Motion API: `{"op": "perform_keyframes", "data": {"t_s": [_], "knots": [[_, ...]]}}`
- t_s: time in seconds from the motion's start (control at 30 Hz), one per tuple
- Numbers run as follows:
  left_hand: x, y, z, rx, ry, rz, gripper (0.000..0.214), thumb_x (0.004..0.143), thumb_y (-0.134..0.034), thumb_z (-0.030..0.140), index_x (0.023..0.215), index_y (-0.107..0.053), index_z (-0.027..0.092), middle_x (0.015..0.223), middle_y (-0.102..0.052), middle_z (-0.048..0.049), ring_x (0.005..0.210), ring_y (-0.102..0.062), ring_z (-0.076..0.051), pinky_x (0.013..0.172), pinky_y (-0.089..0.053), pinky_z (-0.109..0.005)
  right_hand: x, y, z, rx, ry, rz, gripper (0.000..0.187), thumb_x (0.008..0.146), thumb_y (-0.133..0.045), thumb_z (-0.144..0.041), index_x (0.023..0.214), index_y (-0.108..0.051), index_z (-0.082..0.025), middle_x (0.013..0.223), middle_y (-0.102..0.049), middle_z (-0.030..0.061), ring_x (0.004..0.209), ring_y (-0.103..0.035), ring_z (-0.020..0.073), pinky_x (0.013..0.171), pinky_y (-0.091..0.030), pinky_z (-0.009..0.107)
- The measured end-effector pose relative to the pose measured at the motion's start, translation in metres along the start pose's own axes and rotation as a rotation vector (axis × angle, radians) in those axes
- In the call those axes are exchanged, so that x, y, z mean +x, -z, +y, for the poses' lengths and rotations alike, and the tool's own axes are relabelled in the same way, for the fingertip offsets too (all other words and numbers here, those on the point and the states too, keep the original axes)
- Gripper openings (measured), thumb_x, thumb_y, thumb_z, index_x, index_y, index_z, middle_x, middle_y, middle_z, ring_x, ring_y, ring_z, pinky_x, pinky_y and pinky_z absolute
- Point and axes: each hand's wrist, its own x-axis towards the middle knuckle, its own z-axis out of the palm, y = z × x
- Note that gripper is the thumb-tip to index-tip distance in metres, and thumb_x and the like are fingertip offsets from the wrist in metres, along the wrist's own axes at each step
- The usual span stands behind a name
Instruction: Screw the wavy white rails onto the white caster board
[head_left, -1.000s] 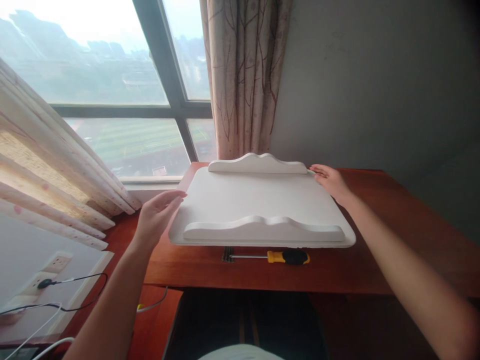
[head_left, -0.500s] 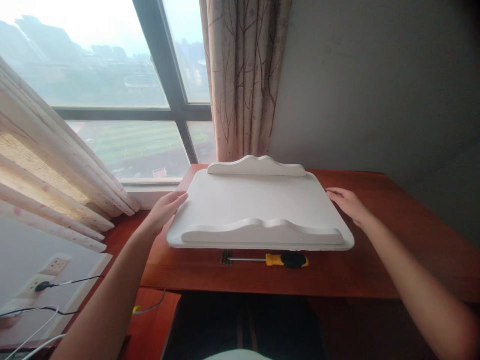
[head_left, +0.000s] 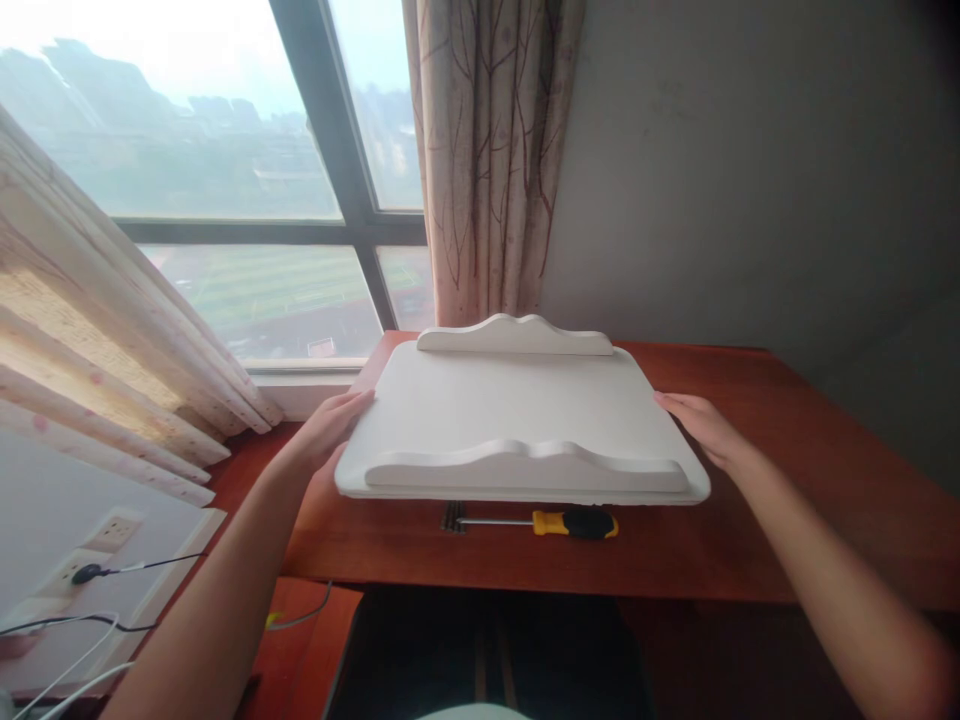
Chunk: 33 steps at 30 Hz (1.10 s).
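A white board (head_left: 517,410) with a wavy rail along its far and near edges lies on the red-brown desk (head_left: 787,500). My left hand (head_left: 328,428) is at the board's left edge, fingers over the top corner and thumb below it, gripping. My right hand (head_left: 701,430) rests flat against the board's right edge with its fingers stretched out together; its thumb is hidden. A screwdriver (head_left: 559,522) with a yellow and black handle lies on the desk just under the board's near edge.
A window (head_left: 247,200) and patterned curtains (head_left: 487,160) stand behind the desk, and a grey wall is to the right. Wall sockets (head_left: 112,530) with plugged cables (head_left: 90,625) sit low at the left. A dark chair seat (head_left: 487,650) is below the desk's front edge.
My right hand has slid from the board's far right corner back along the right edge toward me. My left hand has moved in from the air and closed on the left edge.
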Motion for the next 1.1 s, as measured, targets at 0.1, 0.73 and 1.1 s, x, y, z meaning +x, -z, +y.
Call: {"op": "perform_keyframes", "data": {"t_s": [0.1,0.73,1.1], "knots": [[0.001,0.000,0.000,-0.031,0.013,-0.002,0.061,0.069,-0.078,0.069,0.092,-0.075,0.012,0.084,-0.077,-0.0144,0.075,-0.074,-0.028,0.063,-0.060,-0.036,0.000,0.002,0.001,0.046,-0.025,-0.035,0.034,0.084,-0.071,-0.054,0.096,-0.080,-0.023,0.103,-0.080,0.0081,0.097,-0.076,0.0321,0.090,-0.061,0.048],[-0.001,-0.005,0.006,-0.138,0.137,-0.042,0.055,0.072,-0.085,0.053,0.100,-0.074,0.007,0.095,-0.079,-0.0169,0.078,-0.076,-0.026,0.067,-0.062,-0.030,0.001,0.003,0.011,0.164,-0.120,-0.135,0.040,0.084,-0.075,-0.057,0.100,-0.077,-0.020,0.108,-0.079,0.0088,0.093,-0.075,0.0259,0.073,-0.060,0.030],[0.003,-0.002,0.002,-0.161,0.136,-0.059,0.053,0.073,-0.085,0.050,0.103,-0.074,0.007,0.096,-0.079,-0.0170,0.078,-0.077,-0.027,0.069,-0.063,-0.031,0.001,0.004,0.013,0.181,-0.116,-0.148,0.035,0.086,-0.075,-0.052,0.102,-0.077,-0.021,0.112,-0.078,0.0079,0.097,-0.074,0.0247,0.075,-0.060,0.028]]}}
